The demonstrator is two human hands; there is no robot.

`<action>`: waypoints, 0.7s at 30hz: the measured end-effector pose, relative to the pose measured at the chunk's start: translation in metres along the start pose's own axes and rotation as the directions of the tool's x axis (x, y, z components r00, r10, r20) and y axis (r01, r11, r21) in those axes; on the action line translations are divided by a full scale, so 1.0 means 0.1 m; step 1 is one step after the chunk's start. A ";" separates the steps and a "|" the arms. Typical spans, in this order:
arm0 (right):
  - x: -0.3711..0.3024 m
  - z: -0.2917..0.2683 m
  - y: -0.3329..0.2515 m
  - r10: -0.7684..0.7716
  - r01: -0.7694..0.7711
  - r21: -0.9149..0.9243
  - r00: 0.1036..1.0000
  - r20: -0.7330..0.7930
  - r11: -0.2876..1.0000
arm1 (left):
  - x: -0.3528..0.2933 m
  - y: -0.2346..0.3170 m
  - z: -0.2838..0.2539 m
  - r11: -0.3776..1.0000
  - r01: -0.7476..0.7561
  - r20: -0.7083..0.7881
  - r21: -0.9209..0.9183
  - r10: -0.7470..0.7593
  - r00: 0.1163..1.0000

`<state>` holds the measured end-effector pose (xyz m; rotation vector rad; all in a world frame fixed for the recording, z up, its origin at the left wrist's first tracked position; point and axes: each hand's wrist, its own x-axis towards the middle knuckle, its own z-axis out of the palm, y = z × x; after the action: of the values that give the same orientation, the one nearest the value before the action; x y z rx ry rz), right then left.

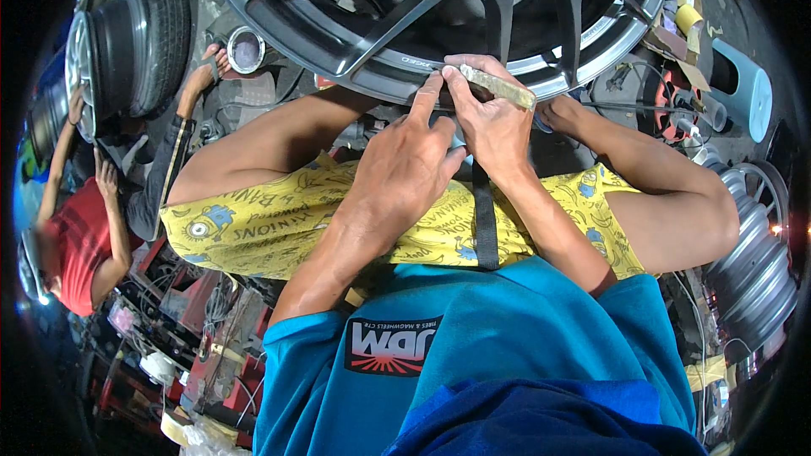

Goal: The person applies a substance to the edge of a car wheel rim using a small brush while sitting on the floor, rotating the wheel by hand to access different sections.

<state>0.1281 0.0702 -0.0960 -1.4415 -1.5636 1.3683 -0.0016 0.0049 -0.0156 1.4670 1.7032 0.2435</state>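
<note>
A dark grey spoked wheel rim [372, 89] with a bright outer lip fills the upper middle, over my shins. My right hand [498, 131] pinches a short, pale yellow, tape-wrapped stick-like tool [500, 87]. Its front end is close to the rim's inner lip; the tip is hidden by my fingers. Beside it, my left hand [401, 160] reaches up with the index finger stretched out, its tip at the lip near the right thumb. The left thumb stands apart, and the other fingers curl underneath, partly hidden.
Another person in a red shirt [84, 241] handles a wheel with a tyre [156, 42] at the far left. A metal can [246, 49] stands nearby. On the right are a light blue stool [743, 89], a cardboard box [680, 46] and silver rims [752, 245]. Cables cross the floor.
</note>
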 end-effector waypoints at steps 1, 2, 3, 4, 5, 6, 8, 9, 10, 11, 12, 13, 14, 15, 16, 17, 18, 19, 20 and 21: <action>0.00 0.00 0.01 -0.026 0.026 0.004 1.000 -0.013 1.000 | 0.00 0.01 -0.01 1.000 0.004 0.010 -0.003 -0.004 1.000; 0.00 0.01 0.00 -0.009 0.009 0.009 1.000 -0.012 1.000 | 0.00 0.00 0.00 1.000 0.000 0.004 -0.001 0.000 1.000; 0.00 0.02 -0.01 0.007 -0.007 0.014 1.000 -0.010 1.000 | 0.00 -0.01 0.00 1.000 -0.003 -0.002 0.000 0.003 1.000; 0.00 0.03 -0.03 0.023 -0.023 0.019 1.000 -0.007 1.000 | 0.00 -0.01 0.00 1.000 -0.007 -0.008 0.001 0.007 1.000; 0.00 0.03 -0.03 0.023 -0.023 0.015 1.000 -0.008 1.000 | 0.00 -0.01 0.01 1.000 -0.001 -0.001 0.000 0.001 1.000; 0.00 0.03 -0.03 0.023 -0.023 0.011 1.000 -0.009 1.000 | 0.00 -0.01 0.01 1.000 0.005 0.005 0.000 -0.005 1.000; 0.00 0.02 -0.04 0.032 -0.032 0.004 0.999 -0.009 0.999 | 0.00 -0.01 0.01 1.000 0.022 0.024 -0.003 -0.022 0.999; 0.01 0.02 -0.05 0.040 -0.040 0.001 0.999 -0.009 0.999 | 0.00 -0.01 0.01 0.999 0.033 0.036 -0.005 -0.033 0.999; 0.01 0.03 -0.06 0.049 -0.049 -0.001 0.999 -0.009 0.999 | 0.00 -0.01 0.00 0.999 0.045 0.048 -0.007 -0.044 0.998; 0.01 0.03 -0.05 0.051 -0.051 0.002 0.999 -0.011 0.999 | 0.01 0.00 0.00 0.999 0.044 0.049 -0.007 -0.043 0.998; 0.01 0.03 -0.04 0.054 -0.054 0.005 0.998 -0.012 0.999 | 0.01 0.00 0.00 0.999 0.043 0.049 -0.007 -0.042 0.998; 0.01 0.03 -0.03 0.057 -0.056 0.009 0.998 -0.013 0.998 | 0.02 0.00 0.00 0.999 0.042 0.050 -0.007 -0.041 0.998; 0.01 0.04 -0.03 0.059 -0.059 0.010 0.998 -0.017 0.998 | 0.02 0.01 -0.01 0.999 0.047 0.053 -0.008 -0.047 0.997; 0.01 0.04 -0.04 0.062 -0.062 0.011 0.998 -0.021 0.998 | 0.01 0.01 -0.02 0.999 0.053 0.056 -0.010 -0.053 0.997; 0.01 0.04 -0.04 0.065 -0.064 0.013 0.998 -0.025 0.998 | 0.01 0.02 -0.02 0.998 0.059 0.059 -0.011 -0.058 0.997; 0.01 0.04 -0.05 0.075 -0.074 0.008 0.997 -0.023 0.997 | 0.01 0.02 -0.02 0.998 0.058 0.062 -0.014 -0.057 0.996; 0.01 0.04 -0.05 0.085 -0.084 0.004 0.996 -0.021 0.996 | 0.02 0.02 -0.03 0.998 0.057 0.064 -0.017 -0.056 0.996; 0.01 0.04 -0.06 0.094 -0.094 0.000 0.995 -0.019 0.996 | 0.02 0.02 -0.03 0.998 0.056 0.066 -0.020 -0.055 0.996; 0.01 0.04 -0.06 0.085 -0.085 0.002 0.996 -0.020 0.996 | 0.02 0.02 -0.03 0.998 0.059 0.063 -0.021 -0.057 0.996; 0.01 0.04 -0.06 0.076 -0.075 0.004 0.997 -0.021 0.997 | 0.02 0.02 -0.02 0.998 0.061 0.060 -0.022 -0.060 0.996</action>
<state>0.1221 0.0711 -0.0916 -1.5219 -1.5067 1.3939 -0.0017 0.0080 -0.0139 1.3895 1.6880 0.1854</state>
